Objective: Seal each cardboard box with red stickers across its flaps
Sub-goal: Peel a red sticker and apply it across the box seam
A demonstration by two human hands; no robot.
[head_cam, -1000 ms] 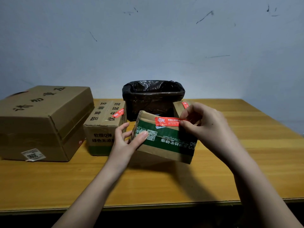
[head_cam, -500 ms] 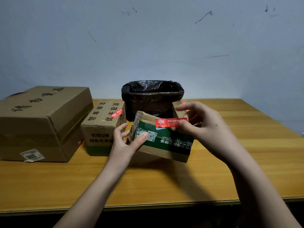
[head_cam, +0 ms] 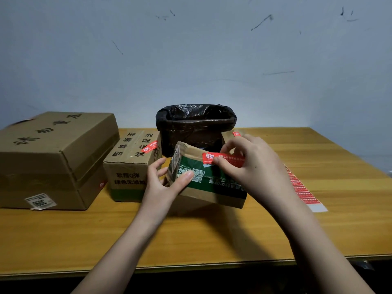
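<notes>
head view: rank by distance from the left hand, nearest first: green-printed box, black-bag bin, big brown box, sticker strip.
1. Green-printed cardboard box: held by the left hand.
2. Black-bag-lined bin: just behind, centre.
3. Large brown cardboard box: far left.
4. Red sticker strip: right, past the right hand.
Items 2 and 3 are close to call.
</notes>
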